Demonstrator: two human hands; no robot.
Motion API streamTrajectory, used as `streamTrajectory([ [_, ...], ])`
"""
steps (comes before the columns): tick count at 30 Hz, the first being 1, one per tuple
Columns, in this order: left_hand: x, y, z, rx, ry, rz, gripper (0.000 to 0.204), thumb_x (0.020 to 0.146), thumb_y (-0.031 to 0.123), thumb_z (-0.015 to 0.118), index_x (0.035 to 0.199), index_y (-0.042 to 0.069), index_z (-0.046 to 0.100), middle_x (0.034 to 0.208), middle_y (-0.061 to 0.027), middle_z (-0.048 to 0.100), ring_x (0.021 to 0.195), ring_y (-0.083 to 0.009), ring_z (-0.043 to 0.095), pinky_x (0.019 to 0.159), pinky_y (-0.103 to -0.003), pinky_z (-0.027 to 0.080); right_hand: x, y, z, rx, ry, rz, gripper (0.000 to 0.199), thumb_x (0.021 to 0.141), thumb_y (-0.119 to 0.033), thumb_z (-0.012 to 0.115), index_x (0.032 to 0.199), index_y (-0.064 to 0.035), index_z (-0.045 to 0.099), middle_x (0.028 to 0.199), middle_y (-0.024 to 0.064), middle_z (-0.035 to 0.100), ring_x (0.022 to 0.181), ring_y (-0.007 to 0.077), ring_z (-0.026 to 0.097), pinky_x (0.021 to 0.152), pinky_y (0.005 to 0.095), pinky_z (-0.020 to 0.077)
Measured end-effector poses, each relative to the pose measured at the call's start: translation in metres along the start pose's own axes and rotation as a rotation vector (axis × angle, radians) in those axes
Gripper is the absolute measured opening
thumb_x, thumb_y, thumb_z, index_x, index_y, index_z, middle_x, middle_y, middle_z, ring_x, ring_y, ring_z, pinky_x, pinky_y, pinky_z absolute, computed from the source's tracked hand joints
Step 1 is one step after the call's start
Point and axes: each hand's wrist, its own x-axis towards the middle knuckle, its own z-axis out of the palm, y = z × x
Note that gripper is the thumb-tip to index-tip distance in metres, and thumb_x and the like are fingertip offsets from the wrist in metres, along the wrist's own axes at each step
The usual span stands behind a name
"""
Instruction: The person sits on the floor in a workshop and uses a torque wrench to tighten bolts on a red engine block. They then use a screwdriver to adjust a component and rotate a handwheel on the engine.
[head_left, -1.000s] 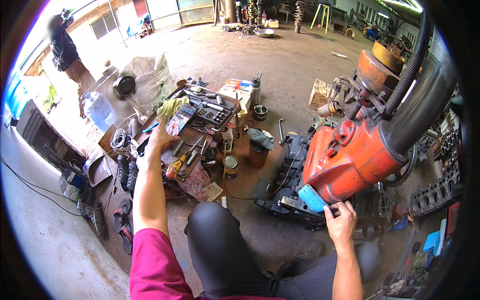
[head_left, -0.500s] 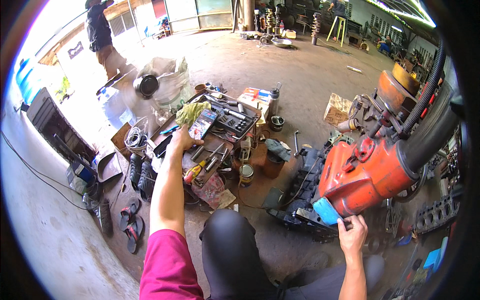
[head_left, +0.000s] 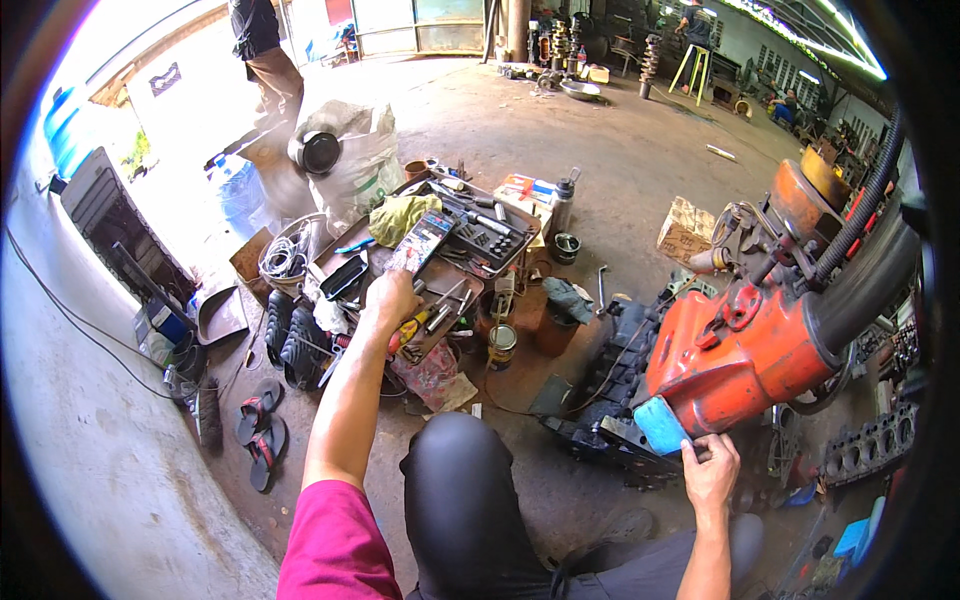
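Observation:
My left hand [head_left: 393, 294] reaches over the tool tray [head_left: 512, 262], close to the lower end of a phone [head_left: 418, 243] with a lit screen. Its fingers are mostly hidden behind the back of the hand, so whether it grips the phone does not show. A yellow-handled screwdriver [head_left: 408, 331] lies under the wrist. On the right, my right hand [head_left: 711, 467] pinches the corner of a flat blue pad or folded sheet [head_left: 661, 426] between thumb and fingers. The pad rests against the lower end of a red metal machine housing [head_left: 722, 350].
A dark engine block [head_left: 615, 365] lies beside the housing. Cans [head_left: 502, 345], a steel bottle [head_left: 563, 200] and a cardboard box [head_left: 685, 228] stand around the tray. Sandals [head_left: 262, 440] and a dustpan [head_left: 221, 315] lie left. A person [head_left: 270, 60] is at the far left.
My left hand has shifted right and nearer, to the phone's lower end. The right hand still pinches the blue pad. The person in the background has moved right, and the view has turned slightly.

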Motion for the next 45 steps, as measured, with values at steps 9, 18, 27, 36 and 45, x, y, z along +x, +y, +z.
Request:
streamTrajectory([
  [9, -0.037, 0.035, -0.065, -0.456, 0.326, 0.16, 0.038, 0.076, 0.026, 0.083, 0.101, -0.001, 0.074, 0.096, -0.0192, 0.074, 0.088, -0.0301, 0.072, 0.081, -0.04, 0.055, 0.002, 0.004, 0.004, -0.024, 0.044, -0.096, 0.019, 0.077, -0.019, 0.081, 0.08, -0.0055, 0.068, 0.082, 0.0133, 0.066, 0.076, 0.0356, 0.065, 0.069, 0.0439, 0.0522],
  [18, -0.171, 0.223, -0.079, -0.867, 0.066, 0.521, 0.035, 0.078, 0.021, 0.085, 0.104, 0.001, 0.071, 0.091, -0.0094, 0.073, 0.081, -0.0137, 0.068, 0.074, -0.029, 0.054, -0.004, 0.014, 0.01, -0.095, 0.16, -0.115, 0.023, 0.076, -0.025, 0.084, 0.079, -0.0078, 0.069, 0.075, 0.0083, 0.063, 0.059, 0.0263, 0.065, 0.057, 0.0394, 0.0511],
  [27, -0.229, 0.316, 0.044, -0.825, -0.156, 0.573, 0.039, 0.078, 0.022, 0.083, 0.104, -0.003, 0.067, 0.092, -0.0189, 0.073, 0.084, -0.0275, 0.073, 0.077, -0.036, 0.056, -0.006, 0.017, 0.01, -0.098, 0.215, -0.072, 0.036, 0.073, -0.027, 0.084, 0.077, -0.0084, 0.054, 0.073, 0.009, 0.063, 0.066, 0.0337, 0.064, 0.059, 0.045, 0.0504],
  [36, -0.24, 0.33, 0.08, -0.869, -0.061, 0.607, 0.033, 0.079, 0.017, 0.082, 0.099, -0.002, 0.064, 0.092, -0.0205, 0.071, 0.086, -0.0349, 0.071, 0.076, -0.04, 0.055, -0.007, 0.024, 0.014, -0.085, 0.2, -0.103, 0.034, 0.079, -0.031, 0.08, 0.073, -0.0079, 0.056, 0.072, 0.0095, 0.061, 0.061, 0.0344, 0.064, 0.054, 0.0462, 0.0502],
  [45, -0.24, 0.328, 0.092, -0.839, -0.058, 0.623, 0.031, 0.08, 0.013, 0.078, 0.102, -0.001, 0.062, 0.095, -0.021, 0.069, 0.091, -0.0393, 0.067, 0.08, -0.045, 0.054, -0.005, 0.018, 0.013, -0.088, 0.213, -0.08, 0.034, 0.074, -0.027, 0.084, 0.069, -0.0086, 0.055, 0.069, 0.0082, 0.059, 0.061, 0.0331, 0.062, 0.054, 0.0449, 0.049],
])
